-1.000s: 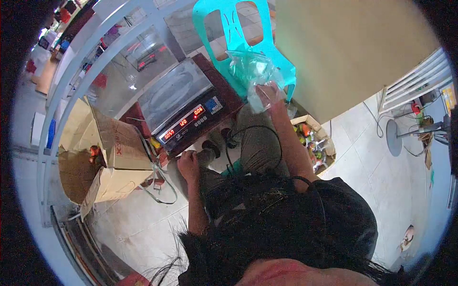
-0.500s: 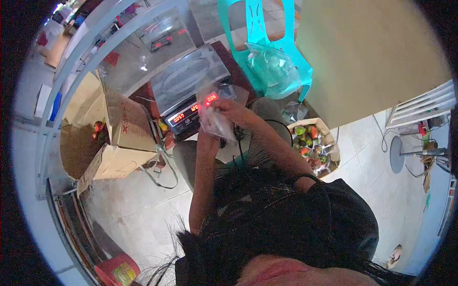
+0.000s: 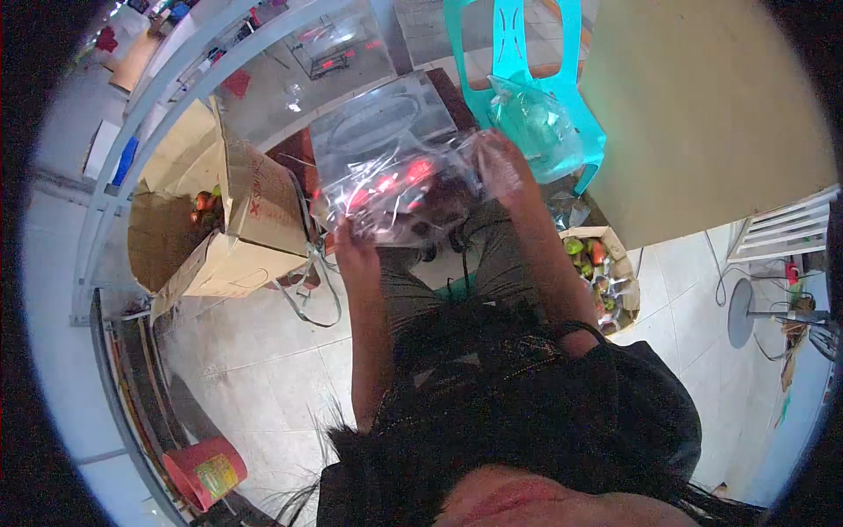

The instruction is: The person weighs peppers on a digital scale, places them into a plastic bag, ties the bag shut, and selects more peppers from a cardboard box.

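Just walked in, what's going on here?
A person holds a clear plastic bag spread between their left hand and right hand, in front of a scale whose red display glows through it. More clear plastic lies on the turquoise chair. Red and green produce sits in the open cardboard box at left and the one at right.

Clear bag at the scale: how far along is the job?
Apparently done: some produce in the right-side box looks wrapped. In hand: the clear bag, spread between left hand and right hand; no produce shows inside. Probably left: red and green produce in the left-side carton.
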Tool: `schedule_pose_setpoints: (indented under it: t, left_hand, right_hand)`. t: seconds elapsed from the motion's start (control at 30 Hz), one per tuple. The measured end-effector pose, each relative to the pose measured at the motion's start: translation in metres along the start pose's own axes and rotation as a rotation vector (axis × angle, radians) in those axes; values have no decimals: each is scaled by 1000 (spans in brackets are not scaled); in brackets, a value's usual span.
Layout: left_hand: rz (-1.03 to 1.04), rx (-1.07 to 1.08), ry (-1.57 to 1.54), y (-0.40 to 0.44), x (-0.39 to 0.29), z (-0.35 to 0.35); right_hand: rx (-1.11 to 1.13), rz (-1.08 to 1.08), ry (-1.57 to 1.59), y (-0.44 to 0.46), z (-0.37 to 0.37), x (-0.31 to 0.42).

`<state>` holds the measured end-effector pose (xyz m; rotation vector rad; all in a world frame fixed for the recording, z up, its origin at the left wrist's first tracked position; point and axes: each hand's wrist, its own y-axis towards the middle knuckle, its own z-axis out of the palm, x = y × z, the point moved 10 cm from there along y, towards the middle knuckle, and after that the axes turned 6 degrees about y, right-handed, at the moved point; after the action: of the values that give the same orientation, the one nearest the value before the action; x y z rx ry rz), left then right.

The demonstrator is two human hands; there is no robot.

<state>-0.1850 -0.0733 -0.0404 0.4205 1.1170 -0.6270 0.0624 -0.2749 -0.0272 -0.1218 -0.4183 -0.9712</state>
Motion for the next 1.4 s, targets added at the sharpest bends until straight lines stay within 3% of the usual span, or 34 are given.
schedule_pose_setpoints:
  t: [0.03, 0.13, 0.2, 0.33, 0.47, 0.57, 0.67, 0.77, 0.87, 0.9, 0.93, 0.97, 1.0, 1.03, 1.1, 1.13, 1.2, 1.27, 1.4]
  left_hand:
    - [-32, 18, -92, 3, -1, -2]
    - [-120, 22, -361, 6, 8, -9]
    - [-105, -59, -282, 11, 20, -27]
    - [-3, -50, -252, 8, 0, -8]
    - [43, -108, -79, 3, -20, 3]
    - [224, -121, 160, 7, -18, -50]
    - [454, -171, 524, -4, -38, -87]
    - [568, -225, 665, -20, -46, -95]
    - [562, -248, 715, -24, -38, -90]
    - [540, -224, 701, -22, -24, -97]
    - [520, -200, 686, -20, -20, -95]
    - [322, -260, 616, -19, 0, -106]
    - [312, -205, 680, -16, 2, -95]
    - [301, -152, 746, -10, 2, -83]
    - [294, -58, 778, -1, -10, -43]
    - [340, -39, 787, 4, -16, -27]
    - [437, 6, 798, 17, -25, 2]
    - [544, 160, 838, 16, -65, 67]
    - [685, 395, 827, 1, -100, 156]
  right_hand:
    - [21, -49, 92, 2, 0, 8]
    - [0, 48, -168, -3, 23, 31]
    - [64, -148, -754, 3, 22, 48]
    - [0, -312, -948, 3, -14, 62]
    - [-94, -374, -1276, -14, -7, 77]
    - [-181, -380, -1563, -33, 8, 90]
    - [-117, -863, -1790, -62, 4, 125]
    - [-264, -730, -1811, -80, -24, 157]
    - [-390, -432, -1911, -83, -60, 147]
    - [-192, -530, -2044, -85, -48, 129]
    - [-111, -563, -1952, -85, -54, 121]
    - [-31, -594, -1859, -85, -60, 111]
    - [50, -620, -1762, -85, -60, 104]
    - [-32, -548, -1703, -83, -65, 103]
    - [-12, -199, -1492, -65, -75, 82]
    - [-2, -37, -1379, -58, -73, 71]
    - [28, 22, -1070, -61, -23, 54]
    - [102, 34, -1004, -63, 22, 34]
    - [203, 165, -862, -66, 42, -19]
